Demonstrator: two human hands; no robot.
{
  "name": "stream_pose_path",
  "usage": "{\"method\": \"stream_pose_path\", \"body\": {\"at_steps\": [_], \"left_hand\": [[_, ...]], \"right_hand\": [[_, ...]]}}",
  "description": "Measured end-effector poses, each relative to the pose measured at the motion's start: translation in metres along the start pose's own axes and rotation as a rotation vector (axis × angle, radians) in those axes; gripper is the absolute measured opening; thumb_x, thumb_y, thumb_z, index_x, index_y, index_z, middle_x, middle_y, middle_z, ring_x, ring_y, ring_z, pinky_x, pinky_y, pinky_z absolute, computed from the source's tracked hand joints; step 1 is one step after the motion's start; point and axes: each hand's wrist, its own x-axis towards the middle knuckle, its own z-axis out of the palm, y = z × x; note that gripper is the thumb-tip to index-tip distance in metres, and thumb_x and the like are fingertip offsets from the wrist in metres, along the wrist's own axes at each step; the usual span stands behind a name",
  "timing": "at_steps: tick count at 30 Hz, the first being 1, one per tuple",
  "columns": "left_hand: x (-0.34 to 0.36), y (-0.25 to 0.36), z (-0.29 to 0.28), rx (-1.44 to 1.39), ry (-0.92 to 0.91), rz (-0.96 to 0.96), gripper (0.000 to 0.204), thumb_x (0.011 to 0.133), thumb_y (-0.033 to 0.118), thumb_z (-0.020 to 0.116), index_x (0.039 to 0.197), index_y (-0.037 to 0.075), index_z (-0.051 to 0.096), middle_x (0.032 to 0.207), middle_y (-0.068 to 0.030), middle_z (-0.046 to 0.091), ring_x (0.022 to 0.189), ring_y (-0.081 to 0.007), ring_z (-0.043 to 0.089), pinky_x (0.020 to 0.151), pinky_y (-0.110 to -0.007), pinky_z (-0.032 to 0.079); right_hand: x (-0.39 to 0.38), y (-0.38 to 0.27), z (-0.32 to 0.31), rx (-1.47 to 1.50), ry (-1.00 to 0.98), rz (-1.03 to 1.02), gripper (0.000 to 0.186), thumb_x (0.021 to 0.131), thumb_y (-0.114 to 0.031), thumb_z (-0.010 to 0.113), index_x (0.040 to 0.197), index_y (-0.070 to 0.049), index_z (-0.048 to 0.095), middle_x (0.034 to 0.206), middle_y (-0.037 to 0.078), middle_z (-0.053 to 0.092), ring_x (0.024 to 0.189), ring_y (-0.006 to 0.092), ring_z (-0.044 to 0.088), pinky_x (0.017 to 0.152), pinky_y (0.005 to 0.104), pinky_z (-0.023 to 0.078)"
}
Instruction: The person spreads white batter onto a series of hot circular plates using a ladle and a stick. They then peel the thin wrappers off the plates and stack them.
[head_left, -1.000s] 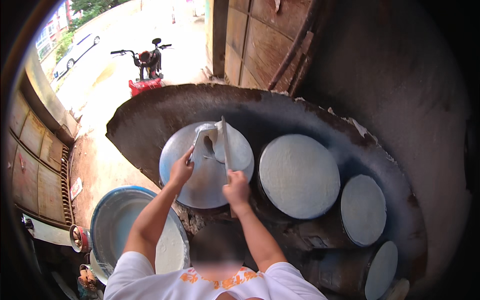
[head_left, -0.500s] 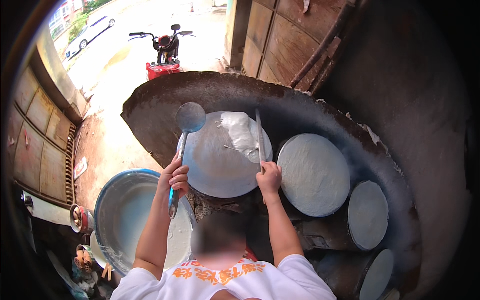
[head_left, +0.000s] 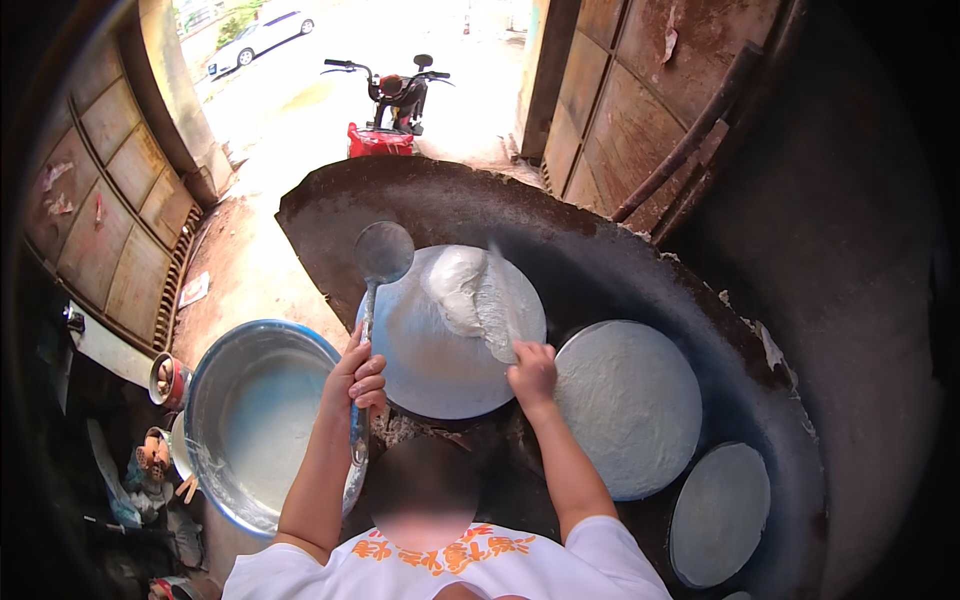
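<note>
Batter (head_left: 460, 287) is stretched slantwise ahead-left of the nearer right hand (head_left: 533, 373), closed around a blurred scraper (head_left: 507, 300). A ladle (head_left: 384, 252) is clasped by the left hand (head_left: 358, 380).

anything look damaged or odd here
The dark surround looks damaged: it's ragged on the right, with pale bits apparently flaking off. On the griddle, the batter sits in a lopsided mound, not an even layer.

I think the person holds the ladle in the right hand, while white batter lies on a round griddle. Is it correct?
Not quite: in the head view, the ladle is in the left hand, not the right hand. White batter does lie on a round griddle.
</note>
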Motion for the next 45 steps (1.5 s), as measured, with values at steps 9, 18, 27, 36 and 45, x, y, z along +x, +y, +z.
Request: {"method": "stream_pose_path", "body": {"at_steps": [9, 18, 27, 36, 45], "left_hand": [[0.001, -0.022, 0.027, 0.195, 0.224, 0.191, 0.043, 0.101, 0.016, 0.040, 0.137, 0.039, 0.038, 0.061, 0.0031, 0.030, 0.039, -0.0036, 0.026, 0.032, -0.018, 0.024], [0.017, -0.025, 0.027, 0.512, 0.278, 0.337, 0.059, 0.094, 0.011, 0.053, 0.143, 0.035, 0.031, 0.061, -0.0015, 0.044, 0.036, -0.0066, 0.032, 0.031, -0.021, 0.029], [-0.017, -0.005, 0.028, 0.771, 0.487, 0.423, 0.064, 0.092, 0.006, 0.055, 0.145, 0.029, 0.027, 0.056, 0.0028, 0.035, 0.036, -0.0055, 0.032, 0.031, -0.021, 0.028], [-0.044, 0.007, 0.023, 0.965, 0.657, 0.439, 0.066, 0.091, 0.008, 0.053, 0.147, 0.023, 0.022, 0.053, 0.0027, 0.032, 0.036, -0.0066, 0.030, 0.033, -0.023, 0.028], [-0.077, -0.005, 0.003, 1.027, 0.726, 0.262, 0.065, 0.091, 0.007, 0.051, 0.148, 0.021, 0.022, 0.053, 0.0034, 0.032, 0.038, -0.0075, 0.031, 0.035, -0.025, 0.028]], "right_hand": [[0.015, -0.051, 0.009, 0.228, -0.338, -0.117, 0.029, 0.064, -0.004, 0.061, 0.093, -0.008, 0.068, 0.096, 0.010, 0.063, 0.095, 0.0313, 0.057, 0.082, 0.0402, 0.048], [0.075, 0.011, 0.014, 0.190, -0.182, -0.219, 0.028, 0.061, -0.003, 0.063, 0.088, -0.008, 0.070, 0.092, 0.010, 0.067, 0.090, 0.0294, 0.059, 0.077, 0.0377, 0.049], [0.083, 0.029, 0.003, 0.560, -0.322, -0.253, 0.018, 0.067, -0.003, 0.064, 0.083, -0.005, 0.070, 0.083, 0.010, 0.068, 0.077, 0.0321, 0.063, 0.073, 0.0355, 0.050], [0.085, 0.040, -0.027, 0.535, -0.767, -0.315, 0.030, 0.065, -0.001, 0.065, 0.094, -0.009, 0.070, 0.091, 0.009, 0.068, 0.089, 0.0265, 0.063, 0.077, 0.0340, 0.050], [0.054, 0.059, -0.046, 0.675, -0.850, -0.253, 0.029, 0.064, 0.001, 0.063, 0.091, -0.005, 0.072, 0.089, 0.007, 0.070, 0.079, 0.0201, 0.064, 0.068, 0.0296, 0.048]]}}
